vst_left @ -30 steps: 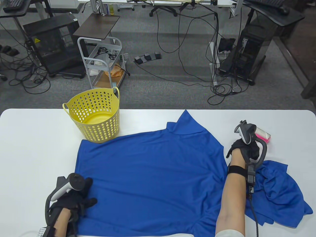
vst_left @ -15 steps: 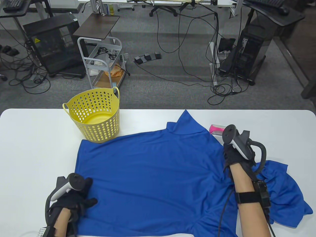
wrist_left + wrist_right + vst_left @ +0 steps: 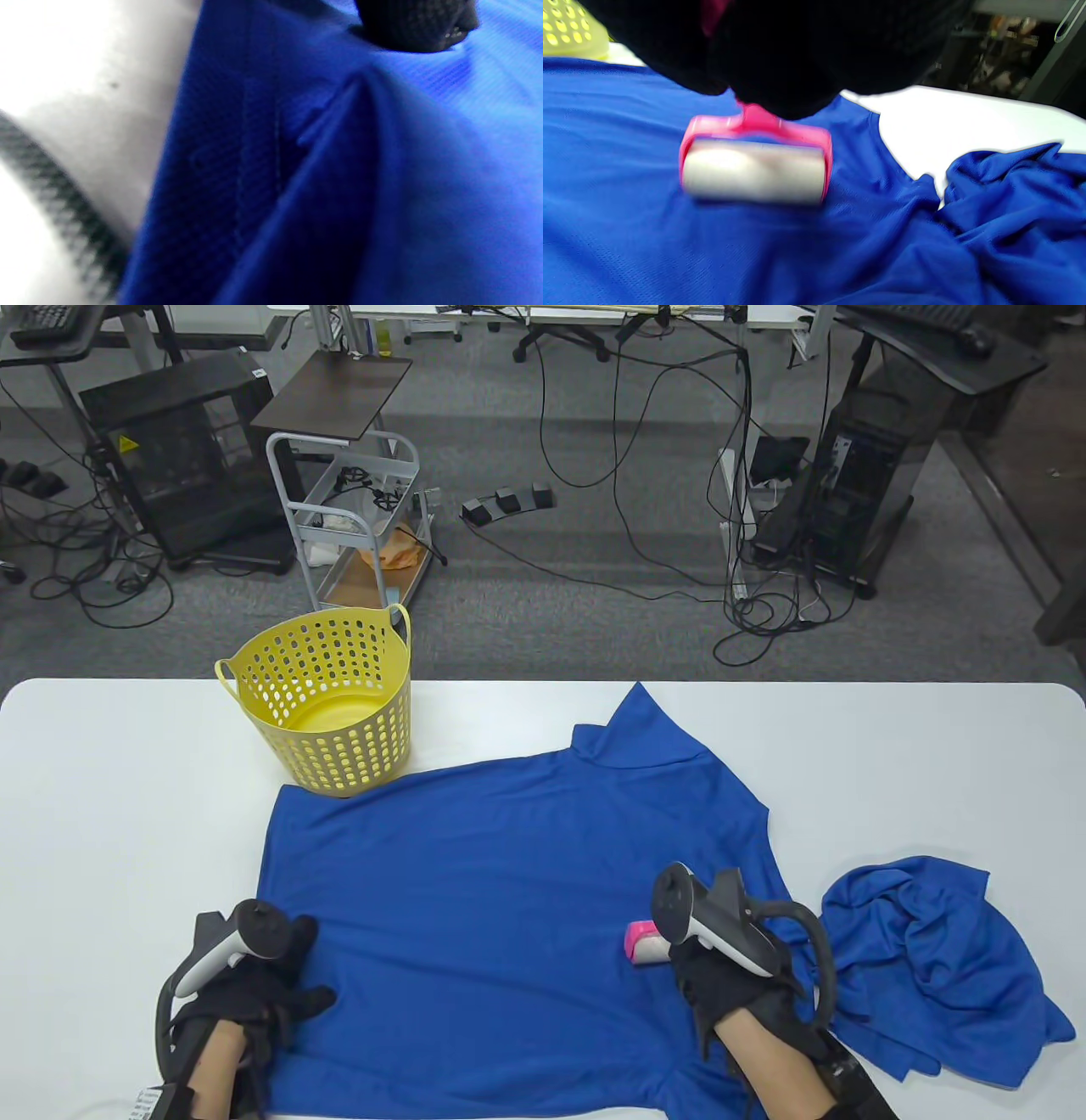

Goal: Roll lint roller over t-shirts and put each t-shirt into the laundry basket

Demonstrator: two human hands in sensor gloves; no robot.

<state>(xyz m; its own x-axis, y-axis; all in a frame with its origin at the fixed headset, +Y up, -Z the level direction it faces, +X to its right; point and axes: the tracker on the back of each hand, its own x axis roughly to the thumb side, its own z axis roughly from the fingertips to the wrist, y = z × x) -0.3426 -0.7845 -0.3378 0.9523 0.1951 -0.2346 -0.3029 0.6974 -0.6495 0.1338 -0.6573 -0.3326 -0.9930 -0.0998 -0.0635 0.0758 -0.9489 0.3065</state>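
A: What is the biggest thing on the white table (image 3: 110, 780)?

B: The spread t-shirt (image 3: 509, 891), lying flat and filling the middle. It serves as the landmark. A second t-shirt (image 3: 933, 967) lies crumpled just past its right edge, and the two nearly touch. The yellow laundry basket (image 3: 327, 700) stands upright at its far left corner, its base at the cloth's edge, with nothing visible inside.

A: And the hands?

B: The left hand (image 3: 246, 993) rests on the shirt's near left corner, fingers laid out fairly straight. In the left wrist view a gloved fingertip (image 3: 418, 25) presses the cloth down beside a fold. The right hand (image 3: 747, 993) sits over the shirt's near right part, curled round the handle of the lint roller (image 3: 755, 165). The roller's pale barrel looks to be down on the fabric, though that view is blurred.

A: So the rolling is likely just starting. What could spoil it?

B: The sticky barrel may drag thin cloth along with it. The left hand pins only one corner, far from the roller, so the fabric could bunch or lift. A stroke running right could also catch the crumpled shirt. Neither shirt is in the basket yet.
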